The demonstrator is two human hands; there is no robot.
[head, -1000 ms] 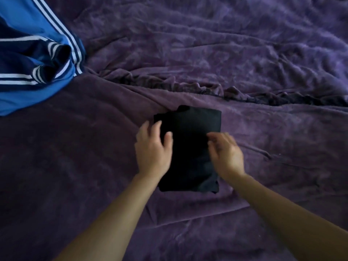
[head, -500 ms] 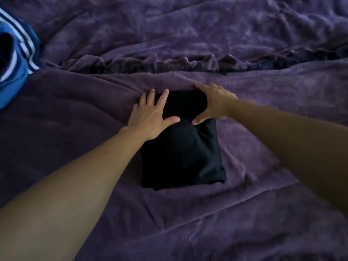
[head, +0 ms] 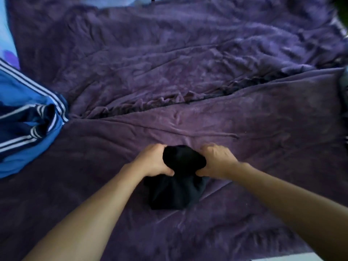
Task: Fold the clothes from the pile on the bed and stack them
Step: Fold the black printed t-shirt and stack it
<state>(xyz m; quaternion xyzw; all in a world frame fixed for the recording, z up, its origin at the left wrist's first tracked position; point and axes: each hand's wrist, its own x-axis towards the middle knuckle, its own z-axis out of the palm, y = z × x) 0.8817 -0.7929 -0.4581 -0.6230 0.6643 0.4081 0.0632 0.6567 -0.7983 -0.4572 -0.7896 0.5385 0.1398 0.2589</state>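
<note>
Half a sec ago your hands were pressing flat on the far end of the black garment (head: 177, 191). Now your left hand (head: 152, 162) and right hand (head: 216, 161) both have their fingers clamped round that end, bunching it up. It's on the bed (head: 207, 72), middle, toward the near edge. I'd guess you're doubling it over or lifting it to stack. The blue striped jacket (head: 28, 117) by the left edge isn't folded yet.
</note>
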